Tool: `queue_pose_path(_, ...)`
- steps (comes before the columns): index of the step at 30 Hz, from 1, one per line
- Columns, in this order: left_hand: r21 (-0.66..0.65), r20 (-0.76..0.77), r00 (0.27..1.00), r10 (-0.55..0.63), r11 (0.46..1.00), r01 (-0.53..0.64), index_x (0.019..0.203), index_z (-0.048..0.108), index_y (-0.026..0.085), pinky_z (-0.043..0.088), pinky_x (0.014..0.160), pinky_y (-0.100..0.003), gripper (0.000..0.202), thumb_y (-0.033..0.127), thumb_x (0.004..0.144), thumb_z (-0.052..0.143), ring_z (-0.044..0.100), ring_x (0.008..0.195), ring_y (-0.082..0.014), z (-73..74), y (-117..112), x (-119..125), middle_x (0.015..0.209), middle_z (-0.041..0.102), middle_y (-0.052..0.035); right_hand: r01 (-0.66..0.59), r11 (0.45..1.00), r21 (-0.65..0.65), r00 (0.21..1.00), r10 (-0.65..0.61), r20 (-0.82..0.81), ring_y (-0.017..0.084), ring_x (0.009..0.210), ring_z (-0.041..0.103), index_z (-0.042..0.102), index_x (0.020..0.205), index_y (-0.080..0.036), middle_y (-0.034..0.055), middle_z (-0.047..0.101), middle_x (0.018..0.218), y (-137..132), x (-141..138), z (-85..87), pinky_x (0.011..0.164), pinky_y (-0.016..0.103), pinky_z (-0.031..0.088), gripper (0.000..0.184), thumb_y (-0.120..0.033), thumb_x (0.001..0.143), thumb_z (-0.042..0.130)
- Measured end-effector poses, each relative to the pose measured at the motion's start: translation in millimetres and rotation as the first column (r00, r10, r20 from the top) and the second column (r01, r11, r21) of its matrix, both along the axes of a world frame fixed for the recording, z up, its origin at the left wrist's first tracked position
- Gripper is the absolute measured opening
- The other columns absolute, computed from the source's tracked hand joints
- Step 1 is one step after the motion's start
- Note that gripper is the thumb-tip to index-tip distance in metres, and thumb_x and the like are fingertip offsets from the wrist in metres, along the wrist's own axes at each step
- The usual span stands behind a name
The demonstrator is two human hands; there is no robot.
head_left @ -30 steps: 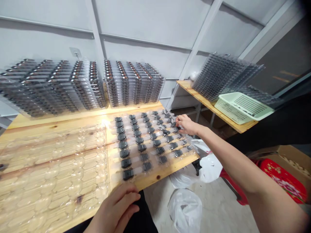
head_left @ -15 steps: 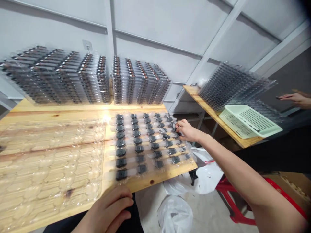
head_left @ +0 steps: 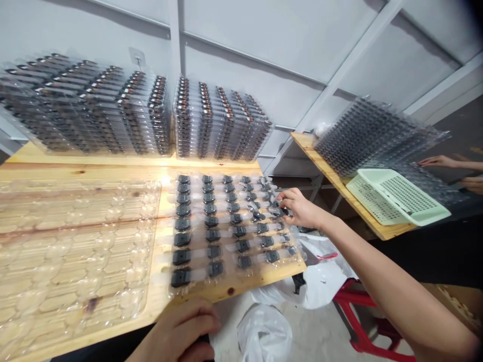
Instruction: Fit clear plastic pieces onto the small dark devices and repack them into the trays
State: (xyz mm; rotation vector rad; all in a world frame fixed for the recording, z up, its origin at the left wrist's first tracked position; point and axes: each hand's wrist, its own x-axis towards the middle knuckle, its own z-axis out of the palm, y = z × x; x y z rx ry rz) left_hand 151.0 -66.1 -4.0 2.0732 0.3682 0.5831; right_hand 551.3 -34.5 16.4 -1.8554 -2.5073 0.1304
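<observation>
A clear blister tray (head_left: 230, 229) filled with rows of small black parts lies on the wooden table (head_left: 162, 171). My right hand (head_left: 298, 206) reaches over the tray's far right edge, fingers pinched on one small black part there. My left hand (head_left: 181, 329) rests below the table's near edge, fingers curled; what it holds, if anything, is hidden. An empty clear blister tray (head_left: 71, 246) lies to the left on the table.
Tall stacks of filled trays (head_left: 124, 113) stand along the wall. A second bench at the right carries more stacked trays (head_left: 370, 136) and a pale green basket (head_left: 400, 196). Another person's hands (head_left: 445, 163) show at the far right. White plastic bags (head_left: 264, 332) and a red stool (head_left: 362, 311) sit on the floor.
My right hand has shifted slightly nearer along the tray's right edge. The view tilted down and right. Another person's hands came into view at the far right.
</observation>
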Motion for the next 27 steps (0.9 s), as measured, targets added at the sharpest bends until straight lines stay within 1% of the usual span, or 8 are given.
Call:
queue_pose_path(3,-0.279,0.000,1.000,-0.021,0.960,0.020,0.096,0.058,0.024,0.050,0.076,-0.021,0.021,0.016,0.077,0.055,0.059,0.085,-0.0134,8.4,4,24,0.095,0.061,-0.0030,0.030,0.998,-0.048,0.998,-0.033,-0.060,0.024,0.098,0.044,0.055,0.079,-0.012,0.0120,0.051,0.100,-6,-13,23.0,0.087,0.033,0.038,0.017,-0.021,0.064,0.055)
queue_pose_path(5,-0.551,0.001,1.000,0.023,0.834,-0.019,0.097,0.057,0.021,0.051,0.073,-0.024,0.022,0.013,0.077,0.053,0.059,0.082,-0.0135,13.2,9,49,0.091,0.060,-0.0041,0.027,0.997,-0.075,0.993,-0.035,-0.108,0.020,0.091,0.049,0.054,0.080,-0.013,0.0107,0.052,0.099,-10,-31,43.0,0.081,0.029,0.041,0.016,-0.021,0.066,0.053)
queue_pose_path(7,-0.747,0.048,0.989,0.141,0.663,-0.058,0.100,0.054,0.018,0.050,0.072,-0.025,0.028,0.012,0.073,0.055,0.059,0.083,-0.0145,16.9,17,76,0.097,0.057,-0.0066,0.007,0.997,-0.077,0.988,-0.019,-0.156,0.017,0.083,0.052,0.052,0.078,-0.013,0.0088,0.053,0.097,-13,-55,63.4,0.074,0.026,0.042,0.014,-0.020,0.066,0.051)
queue_pose_path(9,-0.863,0.098,0.958,0.268,0.503,-0.052,0.105,0.050,0.017,0.049,0.071,-0.025,0.040,0.012,0.067,0.062,0.059,0.081,-0.0131,20.5,25,95,0.101,0.054,-0.0062,-0.019,0.998,-0.064,0.981,0.006,-0.195,0.015,0.078,0.052,0.052,0.078,-0.014,0.0071,0.054,0.094,-14,-81,81.7,0.070,0.023,0.042,0.013,-0.018,0.065,0.052)
queue_pose_path(10,-0.884,0.148,0.938,0.315,0.467,-0.017,0.107,0.049,0.018,0.049,0.072,-0.025,0.044,0.013,0.066,0.065,0.059,0.080,-0.0127,22.8,29,99,0.103,0.052,-0.0057,-0.033,0.998,-0.059,0.978,0.020,-0.209,0.014,0.076,0.052,0.052,0.078,-0.014,0.0063,0.054,0.092,-13,-95,89.3,0.068,0.023,0.041,0.014,-0.018,0.065,0.052)
queue_pose_path(12,-0.891,0.220,0.905,0.363,0.453,0.035,0.108,0.048,0.018,0.048,0.073,-0.026,0.048,0.016,0.064,0.068,0.059,0.078,-0.0124,28.1,36,100,0.100,0.054,-0.0044,-0.064,0.997,-0.050,0.974,0.052,-0.219,0.014,0.074,0.051,0.053,0.079,-0.014,0.0051,0.054,0.087,-11,-121,101.1,0.066,0.022,0.040,0.015,-0.018,0.064,0.053)
queue_pose_path(17,-0.845,0.322,0.858,0.400,0.531,0.069,0.102,0.053,0.016,0.047,0.071,-0.025,0.038,0.020,0.068,0.067,0.059,0.069,-0.0111,39.0,42,65,0.075,0.061,-0.0007,-0.188,0.981,-0.043,0.965,0.176,-0.192,0.011,0.066,0.047,0.053,0.073,-0.013,0.0034,0.053,0.078,1,-180,113.9,0.061,0.021,0.038,0.011,-0.014,0.062,0.055)
queue_pose_path(27,-0.821,0.335,0.684,0.648,0.557,-0.126,0.092,0.056,0.013,0.048,0.069,-0.021,0.027,0.017,0.067,0.064,0.058,0.068,-0.0090,45.5,52,-20,0.080,0.062,-0.0019,-0.289,0.957,-0.004,0.935,0.281,-0.215,0.011,0.066,0.045,0.055,0.070,-0.012,0.0032,0.052,0.075,29,-280,114.3,0.060,0.021,0.037,0.006,-0.013,0.065,0.056)
